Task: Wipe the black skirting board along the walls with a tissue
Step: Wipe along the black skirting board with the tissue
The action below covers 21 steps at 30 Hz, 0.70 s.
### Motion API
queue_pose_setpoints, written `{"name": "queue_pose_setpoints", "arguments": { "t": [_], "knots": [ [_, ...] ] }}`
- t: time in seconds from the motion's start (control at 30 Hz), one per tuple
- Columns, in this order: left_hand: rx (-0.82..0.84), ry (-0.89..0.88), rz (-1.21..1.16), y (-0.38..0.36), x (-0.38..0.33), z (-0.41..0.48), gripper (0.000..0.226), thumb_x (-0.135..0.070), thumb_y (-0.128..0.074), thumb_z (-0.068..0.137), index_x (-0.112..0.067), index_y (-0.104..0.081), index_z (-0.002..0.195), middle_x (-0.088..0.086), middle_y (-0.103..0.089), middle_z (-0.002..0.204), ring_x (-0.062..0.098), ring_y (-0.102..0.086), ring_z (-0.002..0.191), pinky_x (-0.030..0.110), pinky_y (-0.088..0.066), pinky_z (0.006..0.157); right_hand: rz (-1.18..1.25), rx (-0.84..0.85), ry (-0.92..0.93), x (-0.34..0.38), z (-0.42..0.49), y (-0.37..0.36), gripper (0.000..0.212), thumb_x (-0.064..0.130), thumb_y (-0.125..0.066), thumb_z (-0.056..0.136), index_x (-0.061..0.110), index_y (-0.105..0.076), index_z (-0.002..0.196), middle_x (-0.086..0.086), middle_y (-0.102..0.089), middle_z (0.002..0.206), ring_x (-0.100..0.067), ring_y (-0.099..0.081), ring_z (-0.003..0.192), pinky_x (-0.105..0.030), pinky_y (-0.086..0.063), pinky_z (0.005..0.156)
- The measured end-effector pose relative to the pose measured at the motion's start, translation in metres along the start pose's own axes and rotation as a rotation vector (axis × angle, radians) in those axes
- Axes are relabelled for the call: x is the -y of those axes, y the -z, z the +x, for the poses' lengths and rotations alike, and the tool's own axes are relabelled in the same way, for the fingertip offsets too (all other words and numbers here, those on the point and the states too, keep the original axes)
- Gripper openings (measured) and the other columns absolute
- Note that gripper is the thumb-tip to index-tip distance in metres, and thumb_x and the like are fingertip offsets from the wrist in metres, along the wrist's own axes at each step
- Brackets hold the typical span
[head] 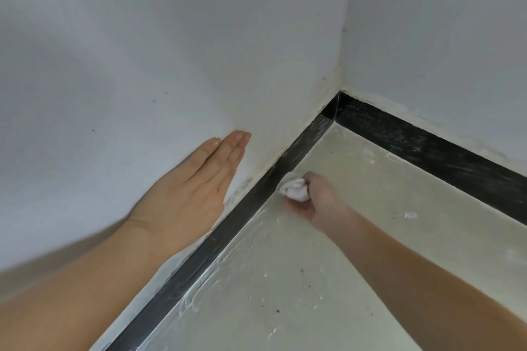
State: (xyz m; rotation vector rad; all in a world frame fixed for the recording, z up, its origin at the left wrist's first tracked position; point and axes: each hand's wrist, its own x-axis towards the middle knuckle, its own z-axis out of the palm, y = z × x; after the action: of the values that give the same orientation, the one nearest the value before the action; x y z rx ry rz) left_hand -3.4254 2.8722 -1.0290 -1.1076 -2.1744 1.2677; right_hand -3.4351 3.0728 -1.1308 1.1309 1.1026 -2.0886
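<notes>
Head view: my left hand (pixel 196 179) lies flat and empty on the white wall (pixel 142 51), fingers straight, while my right hand (pixel 309 196) is fisted around one crumpled tissue (pixel 295 189), pressed to the black skirting board (pixel 233 222) on the left wall, short of the corner. I judge the job partly done: the stretch ahead to the corner and the second board (pixel 427 145) on the right wall show pale specks and look unwiped. Count: two hands, one tissue in use, two board runs, one white scrap (pixel 410 215) on the floor (pixel 356 265).
</notes>
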Motion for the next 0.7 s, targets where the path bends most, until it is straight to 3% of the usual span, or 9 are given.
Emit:
{"name": "queue_pose_setpoints", "arguments": {
  "t": [0.03,0.13,0.2,0.33,0.4,0.47,0.57,0.63,0.7],
  "knots": [
    [0.006,-0.005,0.015,-0.001,0.000,0.000,0.061,-0.022,-0.019,0.095,0.012,-0.018,0.145,0.027,-0.006,0.156,0.034,-0.011,0.145,0.045,0.002,0.118,-0.080,0.087,-0.075,-0.017,-0.010,-0.008,0.027,0.011,-0.039,0.096,0.005,-0.055,0.075,-0.012,-0.067,0.057,-0.024,-0.059,0.070,-0.040,-0.054,0.082],
    [-0.021,-0.026,0.016,-0.002,0.000,-0.002,0.063,-0.024,-0.022,0.093,0.011,-0.018,0.145,0.027,-0.007,0.155,0.035,-0.011,0.145,0.046,0.001,0.117,-0.143,0.282,-0.159,-0.050,-0.020,-0.032,0.021,0.013,-0.045,0.094,0.002,-0.063,0.092,-0.019,-0.069,0.094,-0.029,-0.067,0.079,-0.040,-0.059,0.070],
    [-0.016,-0.021,0.004,-0.001,0.001,-0.001,0.062,-0.022,-0.025,0.093,0.011,-0.019,0.145,0.026,-0.010,0.155,0.034,-0.013,0.145,0.045,-0.002,0.117,-0.098,0.234,-0.148,-0.041,-0.016,-0.040,0.023,0.010,-0.043,0.095,-0.001,-0.063,0.089,-0.020,-0.067,0.098,-0.025,-0.064,0.070,-0.034,-0.058,0.069],
    [0.006,-0.021,-0.016,-0.001,0.000,-0.001,0.060,-0.020,-0.017,0.094,0.012,-0.019,0.145,0.027,-0.009,0.155,0.035,-0.014,0.145,0.045,-0.003,0.118,-0.055,0.151,0.057,-0.005,0.002,-0.035,0.038,0.007,-0.041,0.094,-0.004,-0.048,0.129,-0.024,-0.055,0.130,-0.020,-0.060,0.068,-0.027,-0.058,0.054],
    [0.001,-0.021,-0.035,-0.001,0.001,-0.001,0.061,-0.022,-0.021,0.094,0.013,-0.020,0.144,0.027,-0.011,0.155,0.034,-0.016,0.145,0.044,-0.005,0.117,-0.045,0.077,0.130,0.015,0.013,-0.026,0.038,0.007,-0.040,0.095,-0.002,-0.047,0.131,-0.023,-0.055,0.128,-0.020,-0.059,0.068,-0.024,-0.055,0.049],
    [-0.008,-0.022,-0.050,0.000,0.002,-0.001,0.062,-0.023,-0.026,0.093,0.014,-0.022,0.144,0.028,-0.013,0.154,0.035,-0.018,0.144,0.044,-0.006,0.117,0.016,0.019,0.210,0.040,0.021,-0.014,0.024,0.007,-0.040,0.095,0.000,-0.054,0.113,-0.020,-0.054,0.116,-0.019,-0.058,0.069,-0.023,-0.055,0.049],
    [0.000,-0.032,-0.047,0.001,0.003,0.000,0.061,-0.022,-0.028,0.093,0.014,-0.024,0.143,0.028,-0.014,0.154,0.035,-0.019,0.144,0.044,-0.009,0.117,0.157,-0.078,0.244,0.079,0.030,0.006,0.018,0.006,-0.040,0.097,0.006,-0.053,0.085,-0.019,-0.054,0.114,-0.018,-0.054,0.066,-0.025,-0.056,0.068],
    [0.013,-0.036,-0.053,0.002,0.003,0.000,0.060,-0.020,-0.027,0.093,0.014,-0.025,0.142,0.029,-0.012,0.154,0.036,-0.018,0.144,0.045,-0.008,0.118,0.197,-0.127,0.200,0.088,0.034,0.019,0.021,0.008,-0.039,0.098,0.002,-0.055,0.109,-0.018,-0.057,0.111,-0.021,-0.055,0.059,-0.023,-0.055,0.067],
    [0.042,-0.037,-0.047,0.004,0.003,0.000,0.059,-0.018,-0.026,0.092,0.014,-0.026,0.142,0.029,-0.010,0.154,0.036,-0.016,0.144,0.045,-0.005,0.118,0.094,-0.131,0.130,0.077,0.032,0.022,0.026,0.014,-0.040,0.097,0.006,-0.055,0.117,-0.014,-0.059,0.096,-0.019,-0.061,0.043,-0.019,-0.052,0.042]
  ]
}}
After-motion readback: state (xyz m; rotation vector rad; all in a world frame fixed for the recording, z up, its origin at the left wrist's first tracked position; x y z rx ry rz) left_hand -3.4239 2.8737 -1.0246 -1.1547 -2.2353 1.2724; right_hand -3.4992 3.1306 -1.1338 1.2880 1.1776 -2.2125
